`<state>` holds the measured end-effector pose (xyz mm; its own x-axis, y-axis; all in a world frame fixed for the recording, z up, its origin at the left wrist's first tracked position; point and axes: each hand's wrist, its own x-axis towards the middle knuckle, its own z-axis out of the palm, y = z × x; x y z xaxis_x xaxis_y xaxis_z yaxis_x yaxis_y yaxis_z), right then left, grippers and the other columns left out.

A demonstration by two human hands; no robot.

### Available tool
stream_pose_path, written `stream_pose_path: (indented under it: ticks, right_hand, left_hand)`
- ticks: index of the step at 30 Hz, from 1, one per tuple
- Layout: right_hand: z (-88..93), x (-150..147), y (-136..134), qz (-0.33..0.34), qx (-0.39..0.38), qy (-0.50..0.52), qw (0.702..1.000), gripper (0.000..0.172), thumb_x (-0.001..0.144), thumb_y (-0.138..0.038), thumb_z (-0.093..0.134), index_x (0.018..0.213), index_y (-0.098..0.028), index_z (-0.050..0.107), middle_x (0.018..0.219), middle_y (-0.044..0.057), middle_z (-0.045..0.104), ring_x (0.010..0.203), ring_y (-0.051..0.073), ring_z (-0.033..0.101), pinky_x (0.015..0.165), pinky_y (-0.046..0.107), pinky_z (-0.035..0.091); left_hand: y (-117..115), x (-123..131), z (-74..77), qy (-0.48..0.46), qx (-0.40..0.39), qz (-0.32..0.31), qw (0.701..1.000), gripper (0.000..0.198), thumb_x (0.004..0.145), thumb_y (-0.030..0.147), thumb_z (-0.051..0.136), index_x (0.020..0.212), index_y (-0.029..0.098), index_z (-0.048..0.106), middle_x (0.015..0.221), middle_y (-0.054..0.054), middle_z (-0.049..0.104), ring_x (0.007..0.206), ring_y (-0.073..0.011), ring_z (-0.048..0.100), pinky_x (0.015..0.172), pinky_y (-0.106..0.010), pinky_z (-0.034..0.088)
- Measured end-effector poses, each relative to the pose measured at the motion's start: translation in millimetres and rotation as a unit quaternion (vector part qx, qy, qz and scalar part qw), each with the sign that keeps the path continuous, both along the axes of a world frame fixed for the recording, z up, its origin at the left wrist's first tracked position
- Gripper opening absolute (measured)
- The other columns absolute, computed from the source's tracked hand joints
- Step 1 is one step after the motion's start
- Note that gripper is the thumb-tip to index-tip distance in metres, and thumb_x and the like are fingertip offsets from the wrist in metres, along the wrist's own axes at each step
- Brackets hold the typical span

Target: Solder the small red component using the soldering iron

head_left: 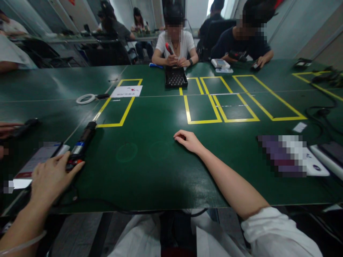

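At the left, my left hand (50, 175) is closed around the rear end of an electric screwdriver (85, 137), its thumb along the near side and its fingers over the other. The tool lies slantwise on the green table, dark-bodied with a blue and silver band, its thin tip pointing away from me. Near the table's middle rests my right hand (189, 140), fingers loosely curled in, with nothing visible in them. Faint ring marks (127, 152) show on the table between my hands.
Yellow tape outlines (205, 122) mark the green table (150, 185). A paper sheet (127, 91) and a white cable coil (85, 99) lie left. Across sits a person with a black screw tray (176, 79). A booklet (284, 155) lies right; a black cable (107, 203) follows the near edge.
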<state>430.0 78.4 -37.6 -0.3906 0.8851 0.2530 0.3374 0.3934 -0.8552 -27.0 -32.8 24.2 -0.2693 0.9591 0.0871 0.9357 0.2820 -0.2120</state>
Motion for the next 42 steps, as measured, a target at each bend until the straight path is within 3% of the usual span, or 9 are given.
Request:
stream_pose_path:
  ticks: [4, 11, 14, 17, 20, 24, 30, 35, 42]
  right_hand:
    - [-0.3, 0.0, 0.1, 0.003, 0.0, -0.002, 1.0, 0.014, 0.087, -0.024, 0.055, 0.091, -0.016, 0.066, 0.078, 0.001, 0.065, 0.066, 0.012, 0.054, 0.065, 0.024, 0.041]
    - [-0.6, 0.0, -0.5, 0.0, 0.006, -0.01, 1.0, 0.015, 0.087, -0.025, 0.055, 0.091, -0.016, 0.066, 0.077, 0.001, 0.065, 0.065, 0.012, 0.054, 0.065, 0.025, 0.041]
    - [-0.7, -0.7, -0.3, 0.002, 0.003, -0.012, 1.0, 0.015, 0.087, -0.025, 0.055, 0.091, -0.016, 0.066, 0.077, 0.001, 0.065, 0.065, 0.012, 0.054, 0.064, 0.024, 0.041]
    - [-1.2, -1.0, 0.2, 0.004, -0.001, -0.009, 1.0, 0.015, 0.087, -0.025, 0.055, 0.091, -0.016, 0.067, 0.078, 0.001, 0.065, 0.066, 0.012, 0.055, 0.064, 0.024, 0.041]
    - [-1.8, -0.5, 0.8, 0.005, -0.004, -0.007, 1.0, 0.015, 0.087, -0.026, 0.055, 0.092, -0.016, 0.067, 0.078, 0.002, 0.065, 0.066, 0.012, 0.055, 0.064, 0.024, 0.041]
    - [-4.6, 0.5, 2.1, 0.009, -0.015, 0.003, 1.0, 0.015, 0.087, -0.027, 0.056, 0.091, -0.016, 0.066, 0.078, 0.001, 0.065, 0.066, 0.012, 0.054, 0.064, 0.024, 0.042]
    - [-8.6, 0.6, 4.2, 0.046, -0.058, 0.068, 0.995, 0.029, 0.084, -0.032, 0.061, 0.109, -0.017, 0.057, 0.081, 0.0, 0.065, 0.066, 0.011, 0.055, 0.065, 0.024, 0.046]
    - [-7.8, -0.4, 4.2, 0.075, -0.061, 0.091, 0.991, 0.022, 0.086, -0.035, 0.06, 0.098, -0.017, 0.056, 0.082, 0.002, 0.065, 0.07, 0.012, 0.058, 0.068, 0.025, 0.047]
    - [-7.6, 0.5, 1.7, 0.078, -0.061, 0.092, 0.991, 0.024, 0.087, -0.037, 0.062, 0.098, -0.017, 0.056, 0.08, 0.001, 0.065, 0.067, 0.011, 0.056, 0.065, 0.024, 0.045]
  left_hand:
    - [-8.4, 14.4, -1.3, 0.06, 0.049, -0.021, 0.997, 0.056, 0.089, 0.058, 0.023, 0.121, 0.022, 0.051, 0.118, -0.014, 0.06, 0.103, -0.0315, 0.056, 0.075, -0.035, 0.043]
    - [-6.9, 18.3, 2.7, 0.061, 0.024, 0.039, 0.997, 0.057, 0.091, 0.052, 0.017, 0.118, 0.022, 0.057, 0.107, -0.012, 0.064, 0.087, -0.0308, 0.061, 0.065, -0.036, 0.043]
    - [4.6, 29.6, 7.0, 0.017, 0.039, 0.082, 0.996, 0.061, 0.091, 0.058, 0.017, 0.12, 0.021, 0.057, 0.099, -0.012, 0.067, 0.083, -0.0307, 0.062, 0.063, -0.035, 0.042]
    - [22.4, 64.9, 7.1, -0.136, 0.081, 0.009, 0.987, 0.051, 0.092, 0.056, 0.031, 0.117, 0.019, 0.057, 0.1, -0.009, 0.068, 0.088, -0.0261, 0.064, 0.073, -0.033, 0.045]
    - [46.9, 118.5, 2.0, -0.34, 0.075, -0.137, 0.927, 0.043, 0.091, 0.049, 0.041, 0.114, 0.017, 0.057, 0.099, -0.006, 0.069, 0.093, -0.0199, 0.063, 0.083, -0.029, 0.045]
    - [85.0, 192.7, -11.6, -0.476, 0.001, -0.241, 0.845, 0.042, 0.091, 0.048, 0.042, 0.113, 0.017, 0.06, 0.085, -0.003, 0.063, 0.079, -0.0167, 0.06, 0.076, -0.029, 0.045]
    - [119.2, 258.6, -35.7, -0.619, -0.11, -0.322, 0.708, 0.052, 0.088, 0.039, 0.05, 0.134, 0.015, 0.045, 0.073, 0.002, 0.053, 0.067, -0.0127, 0.053, 0.066, -0.026, 0.044]
    - [120.3, 268.6, -48.8, -0.64, -0.11, -0.339, 0.681, 0.054, 0.09, 0.039, 0.05, 0.138, 0.015, 0.044, 0.071, 0.002, 0.053, 0.068, -0.0121, 0.053, 0.068, -0.026, 0.043]
    - [117.5, 268.9, -50.9, -0.682, -0.098, -0.296, 0.662, 0.053, 0.092, 0.043, 0.048, 0.134, 0.011, 0.049, 0.08, -0.004, 0.062, 0.071, -0.0136, 0.058, 0.07, -0.028, 0.047]
